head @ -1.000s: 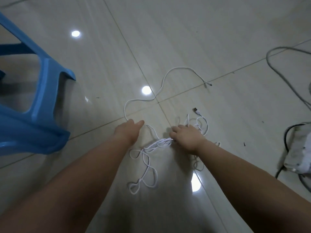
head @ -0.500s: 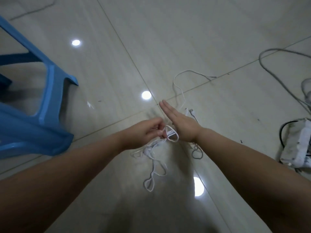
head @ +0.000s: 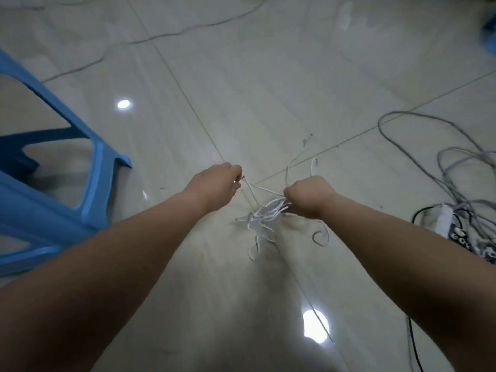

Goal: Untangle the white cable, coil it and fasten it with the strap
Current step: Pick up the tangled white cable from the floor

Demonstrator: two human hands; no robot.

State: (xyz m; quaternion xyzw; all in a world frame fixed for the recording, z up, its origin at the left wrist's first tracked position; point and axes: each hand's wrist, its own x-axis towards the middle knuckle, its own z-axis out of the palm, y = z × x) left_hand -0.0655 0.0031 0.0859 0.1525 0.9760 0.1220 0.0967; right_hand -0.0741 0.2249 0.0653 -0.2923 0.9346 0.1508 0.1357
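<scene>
Over the pale tiled floor (head: 268, 89), the right hand (head: 308, 198) has a closed grip round the tangled white cable (head: 265, 213), while the left hand (head: 214, 187), just left, pinches one strand taut.

White cable (head: 268, 214): thin, tangled, not coiled. It sits well to the right of the blue stool (head: 53, 210), held between both hands. The main knot of loops is bunched in the right hand's (head: 308, 197) grip, on its stool-facing side. One strand runs straight from the knot toward the stool, pinched by the left hand (head: 217, 183). Slack loops hang below the knot, blurred. Loose strands stick out past the right hand, away from the stool.
</scene>
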